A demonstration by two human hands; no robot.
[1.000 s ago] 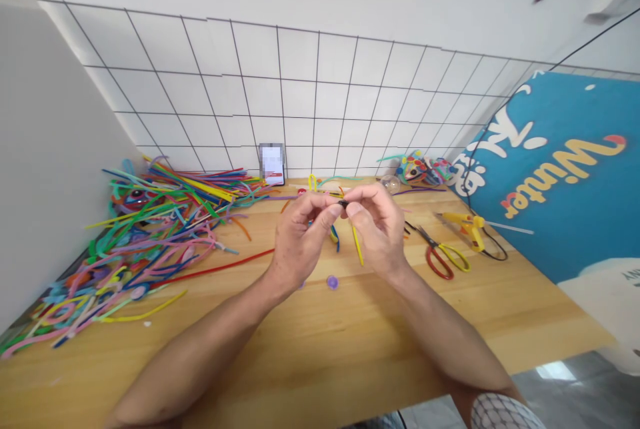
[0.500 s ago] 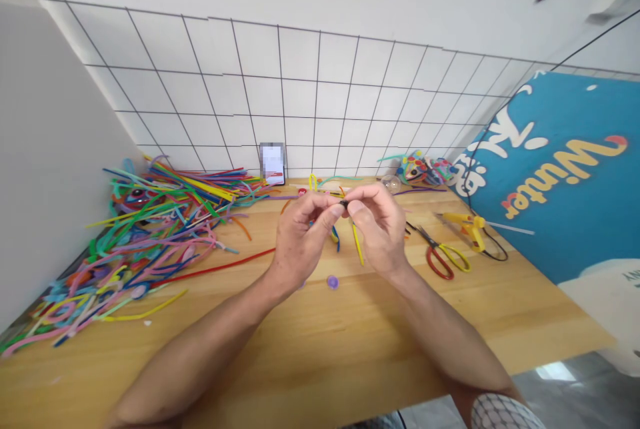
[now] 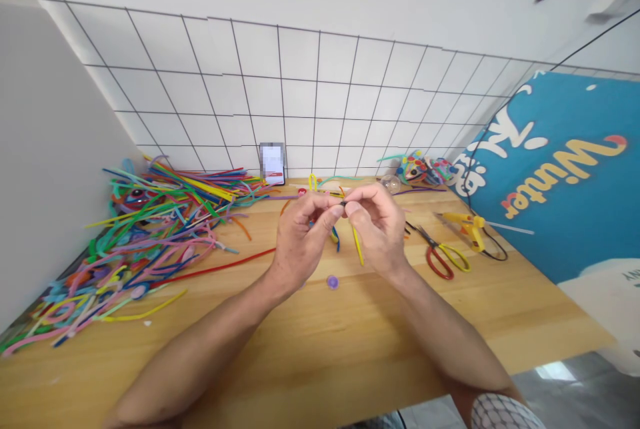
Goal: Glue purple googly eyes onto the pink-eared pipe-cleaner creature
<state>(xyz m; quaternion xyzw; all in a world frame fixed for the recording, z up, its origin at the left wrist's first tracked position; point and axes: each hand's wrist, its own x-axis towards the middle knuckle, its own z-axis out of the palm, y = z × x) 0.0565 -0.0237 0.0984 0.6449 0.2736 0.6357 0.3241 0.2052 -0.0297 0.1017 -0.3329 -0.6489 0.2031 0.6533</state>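
Both my hands are raised above the middle of the wooden table (image 3: pixel 310 349). My left hand (image 3: pixel 303 236) and my right hand (image 3: pixel 377 226) pinch a small dark piece (image 3: pixel 343 203) between their fingertips. A yellow pipe cleaner (image 3: pixel 357 246) hangs down from my right hand, and a blue piece (image 3: pixel 335 236) shows between the two hands. A small purple bead (image 3: pixel 332 281) lies on the table just below the hands.
A large heap of coloured pipe cleaners (image 3: pixel 150 229) covers the left of the table. Red-and-yellow scissors (image 3: pixel 443 256) and a yellow glue gun (image 3: pixel 467 224) lie to the right. A phone (image 3: pixel 273 164) leans on the wire grid wall. Colourful craft pieces (image 3: pixel 423 168) sit at the back right.
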